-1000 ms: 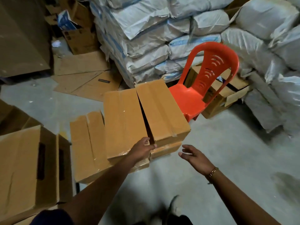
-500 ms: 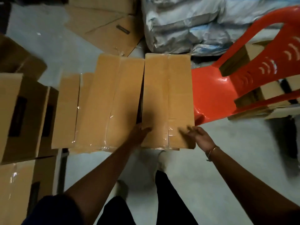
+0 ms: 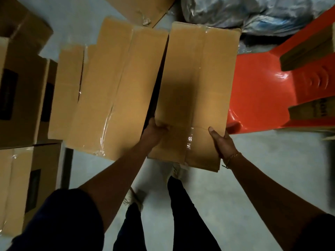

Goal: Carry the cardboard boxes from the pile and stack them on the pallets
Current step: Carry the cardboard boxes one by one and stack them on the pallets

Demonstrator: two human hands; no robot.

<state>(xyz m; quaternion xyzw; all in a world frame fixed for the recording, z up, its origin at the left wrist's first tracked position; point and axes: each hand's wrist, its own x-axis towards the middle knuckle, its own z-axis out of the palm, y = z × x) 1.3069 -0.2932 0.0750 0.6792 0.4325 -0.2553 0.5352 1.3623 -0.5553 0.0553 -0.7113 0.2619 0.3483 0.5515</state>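
Both hands grip the plain cardboard box [image 3: 197, 78] on the pile.
Left hand [image 3: 155, 131] fingers curl round its near edge, right hand [image 3: 222, 142] clasps the corner; red chair [image 3: 262, 98] alongside. Dark label [image 3: 8, 96] at left unreadable.

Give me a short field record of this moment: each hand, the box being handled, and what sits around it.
left hand: grips the near left corner of the cardboard box
right hand: grips its near right edge, thumb on top
cardboard box: taped shut; near end juts past the neighbouring box on its left
right of box: red plastic chair
behind: grey sacks
far left: stacked boxes
pallet: not in view
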